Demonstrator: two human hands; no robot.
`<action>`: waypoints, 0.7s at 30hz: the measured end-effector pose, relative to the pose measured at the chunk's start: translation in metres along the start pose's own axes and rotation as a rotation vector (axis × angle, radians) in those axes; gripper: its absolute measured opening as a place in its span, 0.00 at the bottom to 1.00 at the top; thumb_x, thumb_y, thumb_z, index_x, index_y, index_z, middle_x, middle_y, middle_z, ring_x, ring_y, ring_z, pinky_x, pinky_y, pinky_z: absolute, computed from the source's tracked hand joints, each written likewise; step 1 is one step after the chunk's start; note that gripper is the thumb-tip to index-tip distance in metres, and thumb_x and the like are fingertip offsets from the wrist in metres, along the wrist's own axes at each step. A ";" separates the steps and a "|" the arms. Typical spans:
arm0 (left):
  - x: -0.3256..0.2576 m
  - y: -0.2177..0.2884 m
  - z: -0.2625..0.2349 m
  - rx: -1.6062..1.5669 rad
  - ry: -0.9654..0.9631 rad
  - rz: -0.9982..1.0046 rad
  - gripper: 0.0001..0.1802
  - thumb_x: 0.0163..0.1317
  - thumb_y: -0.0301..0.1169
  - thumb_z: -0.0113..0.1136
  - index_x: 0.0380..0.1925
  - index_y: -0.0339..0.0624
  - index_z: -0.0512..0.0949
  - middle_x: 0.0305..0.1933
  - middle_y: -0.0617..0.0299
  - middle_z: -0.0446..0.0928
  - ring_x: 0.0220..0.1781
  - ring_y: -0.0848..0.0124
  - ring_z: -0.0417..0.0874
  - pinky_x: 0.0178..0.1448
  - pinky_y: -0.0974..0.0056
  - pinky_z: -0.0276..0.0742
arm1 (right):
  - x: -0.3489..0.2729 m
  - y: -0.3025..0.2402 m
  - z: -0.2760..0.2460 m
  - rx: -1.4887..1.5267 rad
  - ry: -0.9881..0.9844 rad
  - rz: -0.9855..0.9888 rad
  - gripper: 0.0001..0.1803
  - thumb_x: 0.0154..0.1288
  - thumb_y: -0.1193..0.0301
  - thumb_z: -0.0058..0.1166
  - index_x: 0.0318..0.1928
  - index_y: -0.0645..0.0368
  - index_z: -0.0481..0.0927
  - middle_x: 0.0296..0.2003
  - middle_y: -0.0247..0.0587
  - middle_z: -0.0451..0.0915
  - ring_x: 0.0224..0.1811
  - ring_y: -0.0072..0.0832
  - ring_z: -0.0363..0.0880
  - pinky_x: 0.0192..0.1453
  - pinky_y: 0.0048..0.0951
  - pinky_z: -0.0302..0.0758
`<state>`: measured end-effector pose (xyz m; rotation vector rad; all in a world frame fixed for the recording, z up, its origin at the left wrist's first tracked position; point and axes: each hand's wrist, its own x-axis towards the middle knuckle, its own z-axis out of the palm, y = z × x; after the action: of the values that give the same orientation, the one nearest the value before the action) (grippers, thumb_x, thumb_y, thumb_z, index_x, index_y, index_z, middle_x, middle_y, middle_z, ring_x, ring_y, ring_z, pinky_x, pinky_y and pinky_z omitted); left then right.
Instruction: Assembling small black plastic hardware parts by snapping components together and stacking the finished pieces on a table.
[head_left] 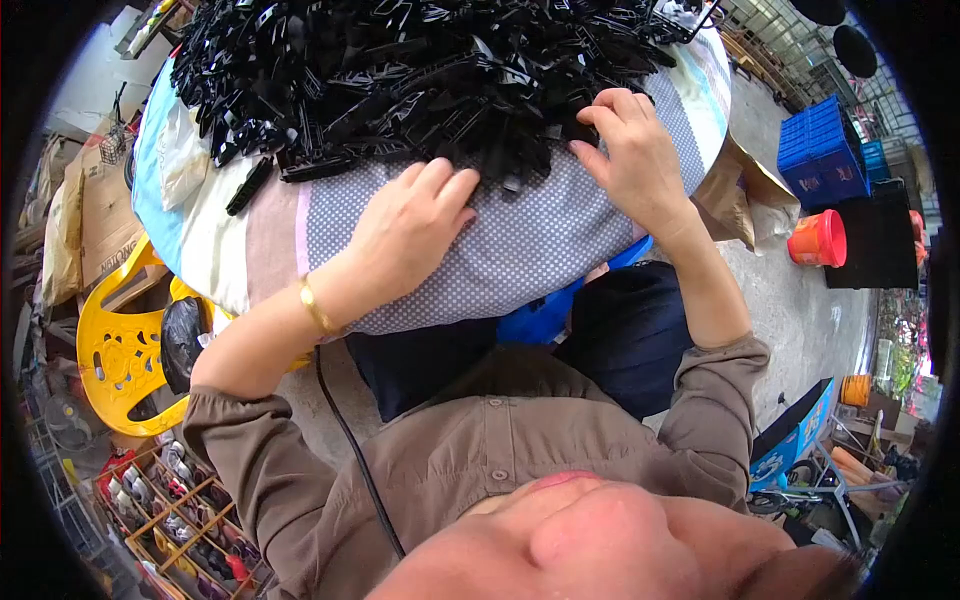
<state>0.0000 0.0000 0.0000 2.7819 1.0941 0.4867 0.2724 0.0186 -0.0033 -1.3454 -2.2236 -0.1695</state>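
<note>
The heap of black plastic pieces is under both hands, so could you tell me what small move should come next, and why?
Probably close the right hand on one piece at the near edge of the black plastic heap; its fingertips already rest there, while the left hand lies flat on the dotted cloth.

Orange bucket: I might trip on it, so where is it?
Head view, far right: the orange bucket stands on the floor below the blue crates.

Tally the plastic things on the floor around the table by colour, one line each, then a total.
Yellow: 1, the chair on the person's left
Blue: 2, the stacked crates on the right
Orange: 1, the bucket beside them
Total: 4
The black plastic pieces heaped on the table are too many to count.
</note>
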 end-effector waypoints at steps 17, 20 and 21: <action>0.029 0.000 -0.014 -0.559 -0.107 -0.117 0.24 0.51 0.22 0.67 0.50 0.40 0.72 0.37 0.52 0.77 0.38 0.57 0.81 0.43 0.59 0.78 | -0.020 -0.034 -0.009 0.376 -0.186 -0.290 0.17 0.48 0.74 0.65 0.41 0.62 0.80 0.42 0.42 0.80 0.43 0.38 0.79 0.44 0.34 0.78; 0.024 0.006 -0.009 -0.528 -0.084 -0.087 0.21 0.54 0.22 0.65 0.48 0.41 0.73 0.36 0.53 0.76 0.36 0.60 0.81 0.41 0.62 0.78 | -0.015 -0.020 -0.007 0.197 -0.025 -0.186 0.14 0.52 0.74 0.63 0.42 0.62 0.81 0.43 0.44 0.77 0.41 0.37 0.80 0.41 0.32 0.78; 0.023 0.011 -0.006 -0.444 -0.016 -0.081 0.19 0.55 0.23 0.64 0.48 0.41 0.74 0.36 0.53 0.75 0.35 0.60 0.81 0.40 0.62 0.78 | -0.017 -0.019 -0.008 0.198 -0.026 -0.187 0.14 0.52 0.74 0.63 0.42 0.62 0.81 0.43 0.44 0.77 0.41 0.37 0.80 0.41 0.32 0.78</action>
<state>0.0205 0.0077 0.0142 2.3444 0.9518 0.6106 0.2658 -0.0069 -0.0015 -1.0409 -2.3193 0.0017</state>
